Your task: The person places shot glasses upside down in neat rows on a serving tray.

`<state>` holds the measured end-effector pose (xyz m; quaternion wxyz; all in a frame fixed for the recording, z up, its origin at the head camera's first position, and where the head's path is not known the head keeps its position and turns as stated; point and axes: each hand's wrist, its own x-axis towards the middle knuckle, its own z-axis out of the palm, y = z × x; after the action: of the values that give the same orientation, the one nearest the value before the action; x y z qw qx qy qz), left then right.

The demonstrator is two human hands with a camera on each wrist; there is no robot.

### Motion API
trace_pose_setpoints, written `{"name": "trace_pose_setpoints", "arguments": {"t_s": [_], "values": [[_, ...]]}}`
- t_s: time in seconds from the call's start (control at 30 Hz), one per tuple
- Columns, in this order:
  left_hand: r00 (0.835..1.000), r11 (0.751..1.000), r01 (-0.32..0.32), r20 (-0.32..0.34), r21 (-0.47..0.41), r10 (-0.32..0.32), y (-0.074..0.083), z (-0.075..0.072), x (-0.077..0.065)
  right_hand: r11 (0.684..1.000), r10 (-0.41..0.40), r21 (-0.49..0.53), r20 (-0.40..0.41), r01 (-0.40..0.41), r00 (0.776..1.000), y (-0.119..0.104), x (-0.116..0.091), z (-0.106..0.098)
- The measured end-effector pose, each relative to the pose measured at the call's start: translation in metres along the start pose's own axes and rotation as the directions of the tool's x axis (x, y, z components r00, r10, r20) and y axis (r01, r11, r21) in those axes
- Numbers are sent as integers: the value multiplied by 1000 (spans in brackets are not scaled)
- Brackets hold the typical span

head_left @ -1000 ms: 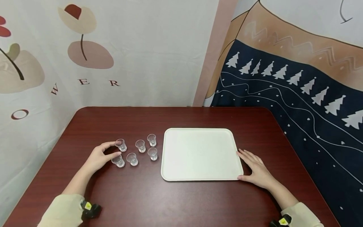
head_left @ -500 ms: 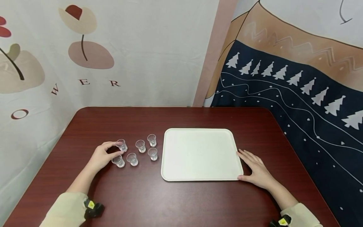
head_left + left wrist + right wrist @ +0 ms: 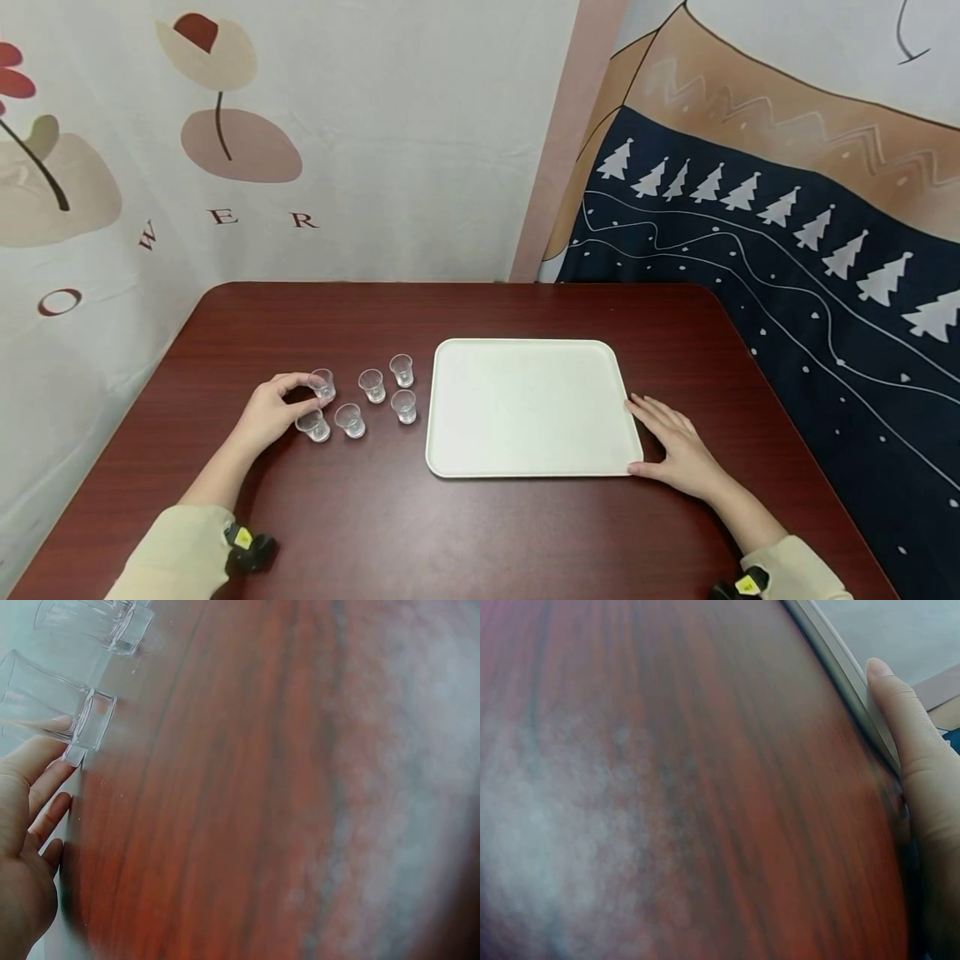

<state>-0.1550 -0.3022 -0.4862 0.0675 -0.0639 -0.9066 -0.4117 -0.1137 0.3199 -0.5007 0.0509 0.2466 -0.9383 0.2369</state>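
My left hand pinches the back-left small clear cup between thumb and index finger. Just in front of the thumb stands another clear cup, which also shows close up in the left wrist view as a flared cup overlapping the fingers. To its right is a front cup. On the right, my right hand rests against the right edge of a white rectangular tray, fingers fairly straight and spread. Its thumb lies at the tray's near corner, seen also as the tray rim in the right wrist view.
Between the left hand and the tray stand more upright clear cups, among them a middle one, a back one and one near the tray. All sit on a dark red wooden table. Printed curtains hang behind.
My left hand has shifted slightly right, its thumb coming in to the back-left cup, which moved a touch rightward. The right hand and tray have stayed put.
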Motion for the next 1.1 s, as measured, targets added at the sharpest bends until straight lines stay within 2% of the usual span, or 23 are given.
{"name": "trace_pose_setpoints", "arguments": {"t_s": [0.27,0.57,0.9,1.1], "values": [[999,999,26,-32,-34,-27,-2,-6,-3,1000,-3,5,-2,3,1000,0,1,1],[989,999,30,-143,-42,-36,2,-21,-9,1000,2,2,-1,-2,1000,0,0,1],[977,997,43,-206,-66,-56,22,-32,-12,1000,8,3,2,-8,1000,-1,0,0],[968,994,3,-249,-111,-31,41,-36,-10,1000,13,6,6,-13,1000,-1,0,0]]}}
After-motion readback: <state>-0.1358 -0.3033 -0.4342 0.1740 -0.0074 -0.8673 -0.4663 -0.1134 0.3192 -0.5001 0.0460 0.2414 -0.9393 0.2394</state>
